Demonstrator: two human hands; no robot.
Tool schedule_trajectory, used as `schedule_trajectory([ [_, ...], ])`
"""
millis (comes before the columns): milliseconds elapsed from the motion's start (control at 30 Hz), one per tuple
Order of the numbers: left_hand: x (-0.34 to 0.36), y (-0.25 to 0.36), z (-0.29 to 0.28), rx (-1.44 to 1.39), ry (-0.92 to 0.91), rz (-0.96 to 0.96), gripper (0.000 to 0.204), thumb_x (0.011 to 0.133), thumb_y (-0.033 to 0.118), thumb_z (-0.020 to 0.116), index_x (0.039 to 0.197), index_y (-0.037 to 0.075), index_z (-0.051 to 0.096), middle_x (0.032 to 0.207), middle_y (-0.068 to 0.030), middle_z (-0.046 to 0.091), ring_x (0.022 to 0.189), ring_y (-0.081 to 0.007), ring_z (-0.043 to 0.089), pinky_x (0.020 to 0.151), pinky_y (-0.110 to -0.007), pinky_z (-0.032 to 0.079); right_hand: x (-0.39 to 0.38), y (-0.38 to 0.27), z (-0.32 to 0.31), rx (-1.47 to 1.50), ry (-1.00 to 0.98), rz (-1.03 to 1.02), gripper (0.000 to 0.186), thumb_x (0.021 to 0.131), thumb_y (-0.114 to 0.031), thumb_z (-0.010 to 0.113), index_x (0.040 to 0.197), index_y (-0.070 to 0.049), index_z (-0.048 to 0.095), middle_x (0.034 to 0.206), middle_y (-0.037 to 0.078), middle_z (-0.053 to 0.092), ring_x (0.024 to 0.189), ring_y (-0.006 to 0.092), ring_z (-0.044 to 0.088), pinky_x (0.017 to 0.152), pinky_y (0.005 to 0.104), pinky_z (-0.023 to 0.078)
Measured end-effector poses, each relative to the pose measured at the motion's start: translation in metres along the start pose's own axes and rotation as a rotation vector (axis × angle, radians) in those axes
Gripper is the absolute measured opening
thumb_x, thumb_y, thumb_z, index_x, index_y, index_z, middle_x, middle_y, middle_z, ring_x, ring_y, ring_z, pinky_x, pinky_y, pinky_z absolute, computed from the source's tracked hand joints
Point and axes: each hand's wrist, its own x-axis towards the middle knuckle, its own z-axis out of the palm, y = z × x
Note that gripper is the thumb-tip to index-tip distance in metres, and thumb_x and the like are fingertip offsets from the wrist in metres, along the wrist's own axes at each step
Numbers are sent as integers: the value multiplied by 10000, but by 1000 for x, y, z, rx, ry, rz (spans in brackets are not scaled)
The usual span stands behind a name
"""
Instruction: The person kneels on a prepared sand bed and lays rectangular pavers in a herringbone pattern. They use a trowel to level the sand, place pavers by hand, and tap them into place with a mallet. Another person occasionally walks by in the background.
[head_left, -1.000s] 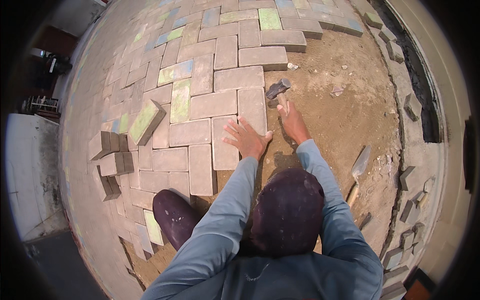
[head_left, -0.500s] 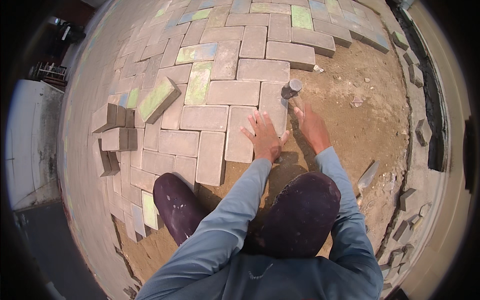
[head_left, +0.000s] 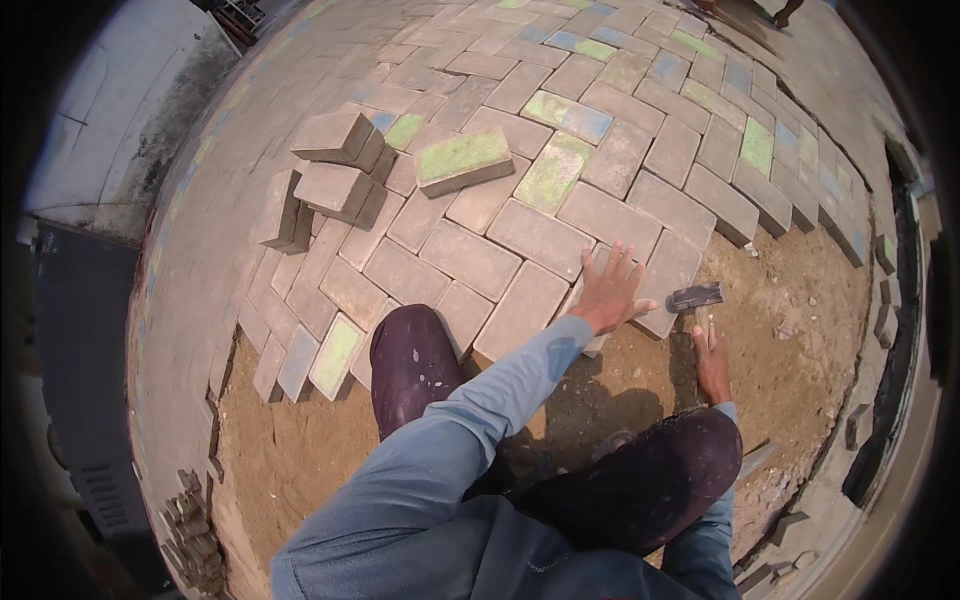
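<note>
My left hand [head_left: 608, 288] lies flat, fingers spread, on the grey paving bricks at the edge of the laid herringbone surface. Partly under it is a paving brick [head_left: 574, 300]. My right hand [head_left: 712, 365] is wrapped round the handle of a hammer [head_left: 697, 296]. The dark hammer head is just right of the outermost paving brick [head_left: 672, 268], over bare sand; whether they touch I cannot tell. My right forearm is mostly hidden behind my knee.
A loose green-painted paving brick [head_left: 463, 160] rests on the laid paving, beside several stacked loose bricks [head_left: 340, 188]. Brown sand [head_left: 775, 350] stretches right, where a trowel-like blade [head_left: 757, 458] shows past my knee. Beyond runs a dark channel [head_left: 878, 440]. More bricks [head_left: 190, 530] are heaped lower left.
My view has swung left, so the paving appears rotated and shifted right. The hammer head has turned and now sits beside the outermost brick. My left hand stays flat on the bricks.
</note>
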Motion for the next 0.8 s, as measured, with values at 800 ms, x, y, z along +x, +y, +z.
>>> schedule_trajectory([
  [800, 5, -196, -118, 130, 63, -20, 1138, 462, 319, 952, 1413, -6, 419, 1329, -196, 544, 1265, -400, 496, 1101, -483, 390, -134, -20, -27, -546, 48, 57, 338, 995, -305, 579, 1137, 0, 603, 1129, 226, 594, 1108, 409, 602, 929, 492, 477],
])
